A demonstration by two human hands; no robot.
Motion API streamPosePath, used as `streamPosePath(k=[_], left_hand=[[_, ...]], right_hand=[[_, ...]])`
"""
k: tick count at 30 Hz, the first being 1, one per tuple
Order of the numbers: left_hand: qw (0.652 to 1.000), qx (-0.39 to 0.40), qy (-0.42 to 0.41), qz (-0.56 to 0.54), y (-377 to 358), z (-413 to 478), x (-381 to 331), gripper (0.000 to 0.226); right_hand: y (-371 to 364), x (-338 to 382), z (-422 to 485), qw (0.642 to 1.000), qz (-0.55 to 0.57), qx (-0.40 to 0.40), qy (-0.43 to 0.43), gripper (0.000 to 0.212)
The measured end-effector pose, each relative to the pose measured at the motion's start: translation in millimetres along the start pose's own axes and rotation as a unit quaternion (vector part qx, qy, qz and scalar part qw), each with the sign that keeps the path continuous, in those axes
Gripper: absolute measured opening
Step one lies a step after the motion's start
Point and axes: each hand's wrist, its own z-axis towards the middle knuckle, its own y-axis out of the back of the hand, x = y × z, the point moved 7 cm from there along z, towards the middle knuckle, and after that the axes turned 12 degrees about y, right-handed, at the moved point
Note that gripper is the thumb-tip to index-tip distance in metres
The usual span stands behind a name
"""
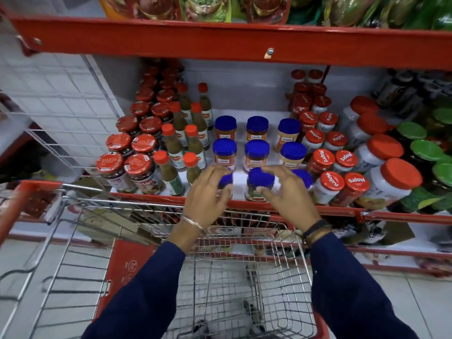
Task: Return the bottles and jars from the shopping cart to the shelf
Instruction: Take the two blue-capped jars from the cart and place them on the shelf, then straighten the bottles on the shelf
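Both hands out over the wire shopping cart [244,277] at the near edge of the red shelf [244,204]. Left hand [205,192] wrapped round the front-left blue-lidded jar [226,181], fingers over its near side, most of the jar hidden. Right hand [289,194] spread, fingers loose, thumb touching the front-middle blue-lidded jar [260,183]; whether actually gripping it, cannot tell. A third blue lid [303,177] showing just right of that hand. Behind these, two further rows of three blue-lidded jars [256,149], standing upright. To the left, green sauce bottles with red caps [186,133], then dark jars with red lids [137,152]. To the right, red-lidded jars marked Mapro [340,157] and big white tubs with red lids [389,177]. Cart basket too blurred low down to tell its contents.
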Motion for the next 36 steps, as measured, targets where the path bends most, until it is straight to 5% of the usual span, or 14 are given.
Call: streamPosePath(k=[6,12,16,23,36], left_hand=[[0.969,-0.164,0.101,-0.153,84.2,-2.2,75.8,0.039],[0.95,0.059,0.216,-0.217,67.9,33.4,133.8,0.081],[0.947,0.135,0.207,-0.204,57.0,42.9,143.5,0.069],[0.964,0.093,0.182,-0.172,66.0,48.5,147.8,0.035],[0.978,0.002,0.182,-0.102,77.4,46.8,146.5,0.042]], right_hand=[[-70.5,54.5,34.9,0.986,0.163,0.025,0.02,0.042],[-119.8,59.9,80.6,0.979,0.198,0.048,-0.02,0.058],[-133.8,56.1,95.4,0.983,0.171,0.058,-0.018,0.047],[-135.0,59.9,95.3,0.987,0.157,0.016,-0.026,0.041],[-132.0,64.2,96.5,0.994,0.097,-0.049,-0.012,0.038]])
